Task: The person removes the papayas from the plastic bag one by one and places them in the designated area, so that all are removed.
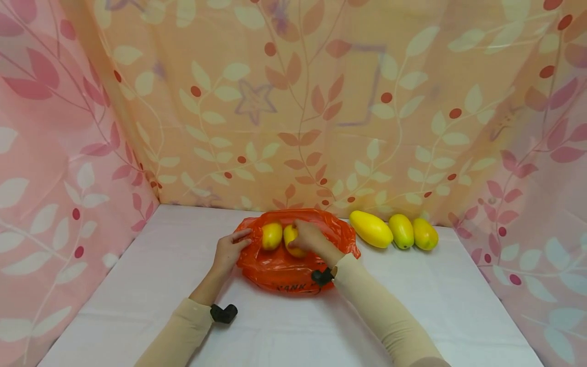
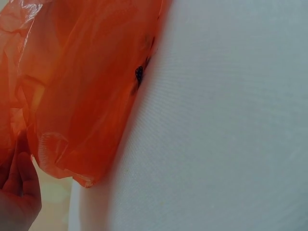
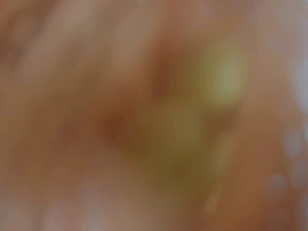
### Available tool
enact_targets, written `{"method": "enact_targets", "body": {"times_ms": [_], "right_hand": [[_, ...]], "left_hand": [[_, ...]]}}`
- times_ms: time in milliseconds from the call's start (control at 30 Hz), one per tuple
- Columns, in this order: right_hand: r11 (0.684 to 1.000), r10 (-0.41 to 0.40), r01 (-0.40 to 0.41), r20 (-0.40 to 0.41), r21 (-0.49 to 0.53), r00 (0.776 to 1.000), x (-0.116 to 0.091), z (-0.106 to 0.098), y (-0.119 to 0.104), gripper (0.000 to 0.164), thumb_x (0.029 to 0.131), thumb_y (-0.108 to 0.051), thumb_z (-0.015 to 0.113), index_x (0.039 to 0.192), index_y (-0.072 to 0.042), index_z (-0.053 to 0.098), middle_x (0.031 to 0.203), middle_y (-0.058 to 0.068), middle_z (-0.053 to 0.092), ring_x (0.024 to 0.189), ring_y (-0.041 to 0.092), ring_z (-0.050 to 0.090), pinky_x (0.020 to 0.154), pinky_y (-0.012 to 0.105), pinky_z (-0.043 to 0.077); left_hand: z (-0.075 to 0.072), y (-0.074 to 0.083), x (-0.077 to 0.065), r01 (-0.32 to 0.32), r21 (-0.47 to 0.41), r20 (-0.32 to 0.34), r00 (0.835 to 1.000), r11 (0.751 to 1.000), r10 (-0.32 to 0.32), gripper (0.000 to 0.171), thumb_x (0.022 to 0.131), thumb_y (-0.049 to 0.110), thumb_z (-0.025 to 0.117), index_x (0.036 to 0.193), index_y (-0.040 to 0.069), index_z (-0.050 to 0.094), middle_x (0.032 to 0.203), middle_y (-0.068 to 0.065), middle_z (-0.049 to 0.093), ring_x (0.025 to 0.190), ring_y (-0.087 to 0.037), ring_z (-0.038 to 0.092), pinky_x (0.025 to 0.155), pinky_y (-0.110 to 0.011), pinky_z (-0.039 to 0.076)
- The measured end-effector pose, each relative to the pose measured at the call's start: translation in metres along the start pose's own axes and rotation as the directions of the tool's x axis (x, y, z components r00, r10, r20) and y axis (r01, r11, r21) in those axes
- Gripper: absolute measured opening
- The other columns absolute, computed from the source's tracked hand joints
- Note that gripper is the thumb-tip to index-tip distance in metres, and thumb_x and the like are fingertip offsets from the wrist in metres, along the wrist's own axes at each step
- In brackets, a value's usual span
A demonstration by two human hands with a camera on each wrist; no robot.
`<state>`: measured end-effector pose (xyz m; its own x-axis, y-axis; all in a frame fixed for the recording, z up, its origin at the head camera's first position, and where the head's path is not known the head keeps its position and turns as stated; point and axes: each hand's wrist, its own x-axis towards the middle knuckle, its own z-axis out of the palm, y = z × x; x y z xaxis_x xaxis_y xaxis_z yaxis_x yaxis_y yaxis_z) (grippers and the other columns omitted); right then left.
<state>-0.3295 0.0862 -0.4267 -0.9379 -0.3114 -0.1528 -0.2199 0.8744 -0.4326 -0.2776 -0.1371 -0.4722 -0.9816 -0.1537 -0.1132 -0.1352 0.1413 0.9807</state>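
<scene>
A red plastic bag point(image 1: 293, 272) with dark lettering lies on the table, its mouth spread wide. Its left rim is pinched by my left hand point(image 1: 228, 251); in the left wrist view the fingers point(image 2: 30, 175) meet the thin film at the edge of the bag point(image 2: 91, 106). My right hand point(image 1: 311, 237) reaches into the bag and grips a yellow mango point(image 1: 291, 240), partly hidden behind the fingers. Just left of it, another yellow mango point(image 1: 272, 236) lies inside the bag. The right wrist view is badly blurred, with only a yellow-green patch point(image 3: 187, 125) showing.
To the right of the bag, a long yellow fruit point(image 1: 370, 229) and two shorter yellow-green mangoes point(image 1: 401, 231) lie side by side near the back edge of the white table point(image 1: 137, 306). Patterned cloth walls point(image 1: 257, 102) stand behind and on both sides.
</scene>
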Motion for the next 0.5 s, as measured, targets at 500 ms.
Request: {"method": "enact_targets", "body": {"times_ms": [500], "right_hand": [[1.000, -0.003, 0.003, 0.011, -0.024, 1.000, 0.0019, 0.0034, 0.0009, 0.067, 0.082, -0.028, 0.079, 0.137, -0.008, 0.047, 0.118, 0.010, 0.062, 0.102, 0.026, 0.056, 0.097, 0.042, 0.050]], "left_hand": [[-0.0006, -0.0020, 0.0025, -0.023, -0.008, -0.001, 1.000, 1.000, 0.023, 0.037, 0.094, 0.008, 0.059, 0.131, 0.003, 0.061, 0.145, -0.019, 0.050, 0.136, -0.033, 0.045, 0.107, -0.042, 0.044]]}}
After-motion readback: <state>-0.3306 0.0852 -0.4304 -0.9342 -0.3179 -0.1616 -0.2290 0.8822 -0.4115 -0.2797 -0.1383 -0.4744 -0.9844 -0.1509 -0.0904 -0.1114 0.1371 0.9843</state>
